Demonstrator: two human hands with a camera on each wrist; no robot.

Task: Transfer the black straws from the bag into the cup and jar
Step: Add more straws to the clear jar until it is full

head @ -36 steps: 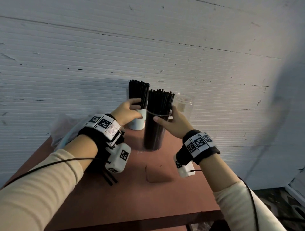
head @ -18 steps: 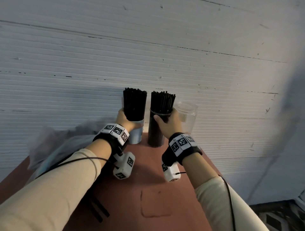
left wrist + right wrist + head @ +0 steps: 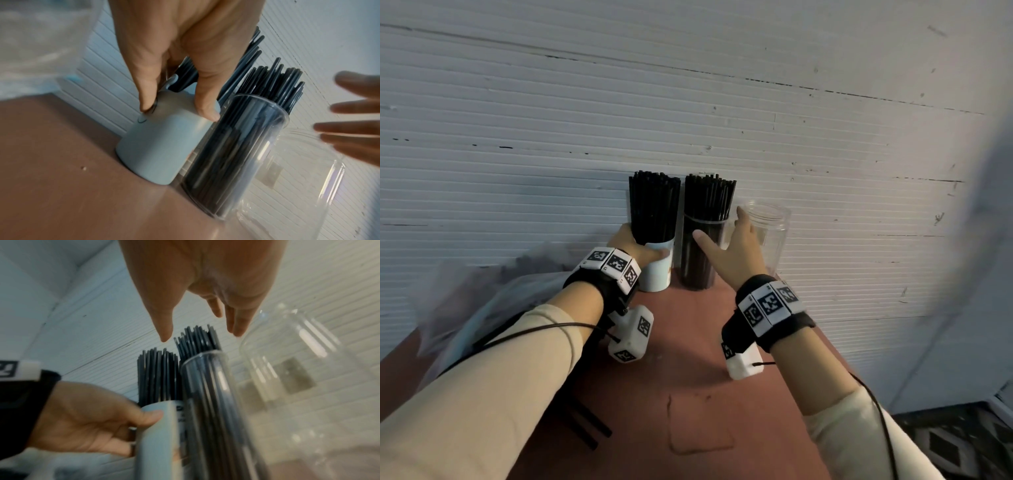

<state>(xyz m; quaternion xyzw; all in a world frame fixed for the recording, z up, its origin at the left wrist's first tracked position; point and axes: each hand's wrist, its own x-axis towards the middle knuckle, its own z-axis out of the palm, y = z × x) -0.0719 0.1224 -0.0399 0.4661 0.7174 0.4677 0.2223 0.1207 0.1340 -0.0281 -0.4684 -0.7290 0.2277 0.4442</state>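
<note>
A pale blue cup [image 3: 658,270] [image 3: 160,146] [image 3: 158,439] packed with black straws [image 3: 654,209] stands at the table's far edge by the wall. My left hand [image 3: 635,248] [image 3: 176,68] [image 3: 92,423] grips its upper part, thumb on the front. Right beside it a tall clear jar [image 3: 697,255] [image 3: 236,162] [image 3: 218,418] stands full of black straws [image 3: 709,197]. My right hand [image 3: 732,253] [image 3: 205,280] hovers just off that jar with straight, spread fingers [image 3: 353,126], holding nothing. The crumpled clear bag [image 3: 482,284] lies at the left.
A wider empty clear jar [image 3: 770,233] [image 3: 298,361] stands to the right of the straw jar, behind my right hand. A few loose black straws [image 3: 585,428] lie under my left forearm on the red-brown table [image 3: 688,394]. The white ribbed wall [image 3: 688,120] backs the table.
Both containers have been pushed back against the wall. My right hand has let go of the clear straw jar and spread open; my left hand still grips the cup.
</note>
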